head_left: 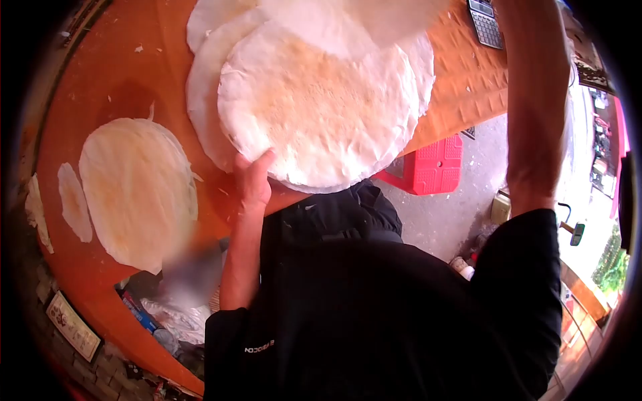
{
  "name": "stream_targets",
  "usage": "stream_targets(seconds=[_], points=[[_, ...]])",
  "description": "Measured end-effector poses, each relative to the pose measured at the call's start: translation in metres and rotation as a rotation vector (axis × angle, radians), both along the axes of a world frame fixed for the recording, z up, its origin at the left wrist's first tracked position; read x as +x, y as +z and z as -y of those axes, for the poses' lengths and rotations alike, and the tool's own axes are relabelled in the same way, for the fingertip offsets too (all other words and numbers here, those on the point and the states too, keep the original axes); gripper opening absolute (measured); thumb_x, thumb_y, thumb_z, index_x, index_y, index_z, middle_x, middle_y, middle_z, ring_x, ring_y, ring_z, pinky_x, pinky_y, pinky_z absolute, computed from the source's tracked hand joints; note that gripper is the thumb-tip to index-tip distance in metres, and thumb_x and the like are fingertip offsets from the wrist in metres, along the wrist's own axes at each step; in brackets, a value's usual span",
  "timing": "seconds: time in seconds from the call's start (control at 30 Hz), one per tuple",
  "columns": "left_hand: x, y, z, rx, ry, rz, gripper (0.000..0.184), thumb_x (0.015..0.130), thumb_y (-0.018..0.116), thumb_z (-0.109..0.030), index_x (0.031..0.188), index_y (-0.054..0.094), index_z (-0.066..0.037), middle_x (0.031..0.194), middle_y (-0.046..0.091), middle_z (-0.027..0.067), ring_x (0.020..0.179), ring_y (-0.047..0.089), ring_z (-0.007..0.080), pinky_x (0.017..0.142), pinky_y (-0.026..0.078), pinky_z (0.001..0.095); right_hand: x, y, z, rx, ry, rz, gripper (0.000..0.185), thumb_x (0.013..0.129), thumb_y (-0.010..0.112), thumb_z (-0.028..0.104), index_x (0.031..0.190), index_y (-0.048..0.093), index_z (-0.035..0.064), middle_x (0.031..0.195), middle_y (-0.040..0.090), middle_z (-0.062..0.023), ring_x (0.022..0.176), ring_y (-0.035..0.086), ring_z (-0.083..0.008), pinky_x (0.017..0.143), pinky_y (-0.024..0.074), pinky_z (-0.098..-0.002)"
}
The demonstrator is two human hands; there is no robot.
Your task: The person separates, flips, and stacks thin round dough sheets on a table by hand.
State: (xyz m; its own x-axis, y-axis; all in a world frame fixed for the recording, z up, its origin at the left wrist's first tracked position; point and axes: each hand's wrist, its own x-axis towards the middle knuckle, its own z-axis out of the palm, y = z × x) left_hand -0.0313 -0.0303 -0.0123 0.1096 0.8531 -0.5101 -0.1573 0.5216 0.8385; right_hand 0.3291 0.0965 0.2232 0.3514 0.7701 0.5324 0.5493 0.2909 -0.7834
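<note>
A stack of thin round flatbreads (321, 107), pale with a lightly browned middle, lies at the near edge of the orange table. My left hand (254, 179) grips its near-left rim, thumb at the edge and the other fingers mostly hidden. Above the stack, a flatbread blurred by motion (374, 23) runs out of the top of the view. My right forearm reaches up along the right side, and its hand lies beyond the top edge. Another pile of flatbreads (137, 190) sits to the left, beside a small oval piece of dough (75, 200).
A calculator (485, 25) lies on the orange tabletop (144, 80) at the upper right. Below the table's edge stands a red plastic stool (438, 166) on the grey floor. Plastic bags (180, 317) show under the table at the lower left.
</note>
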Motion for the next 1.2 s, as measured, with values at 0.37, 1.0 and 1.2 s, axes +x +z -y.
stream_targets(seconds=[0.37, 1.0, 1.2], points=[[-0.018, -0.010, -0.005, -0.252, 0.112, 0.582, 0.056, 0.092, 0.053, -0.027, 0.140, 0.036, -0.004, 0.140, 0.044, 0.0096, 0.127, 0.042, 0.0255, 0.107, 0.033, 0.0395, -0.030, -0.207, 0.195, -0.914, -0.012, -0.776, 0.029, 0.086, 0.065, 0.031, 0.083, 0.067, 0.0014, 0.071, 0.063, -0.0021, 0.056, 0.057, -0.0096, 0.048, 0.0439, -0.0241], [0.014, -0.006, 0.002, 0.001, 0.239, 0.012, 0.051, 0.085, 0.065, -0.006, 0.131, 0.046, 0.002, 0.129, 0.052, 0.0133, 0.113, 0.055, 0.0262, 0.092, 0.050, 0.0392, -0.007, -0.199, 0.175, -1.006, -0.183, -0.491, 0.044, 0.080, 0.069, 0.042, 0.075, 0.066, -0.0014, 0.060, 0.056, -0.0055, 0.053, 0.056, -0.0132, 0.048, 0.0449, -0.0255], [0.015, 0.000, 0.001, -0.061, 0.242, 0.049, 0.054, 0.084, 0.066, -0.007, 0.132, 0.042, 0.005, 0.130, 0.050, 0.0150, 0.114, 0.053, 0.0270, 0.094, 0.048, 0.0385, -0.002, -0.209, 0.174, -1.035, 0.083, -0.659, 0.035, 0.080, 0.069, 0.039, 0.084, 0.066, 0.0039, 0.064, 0.053, 0.0019, 0.055, 0.047, -0.0064, 0.049, 0.0360, -0.0232]])
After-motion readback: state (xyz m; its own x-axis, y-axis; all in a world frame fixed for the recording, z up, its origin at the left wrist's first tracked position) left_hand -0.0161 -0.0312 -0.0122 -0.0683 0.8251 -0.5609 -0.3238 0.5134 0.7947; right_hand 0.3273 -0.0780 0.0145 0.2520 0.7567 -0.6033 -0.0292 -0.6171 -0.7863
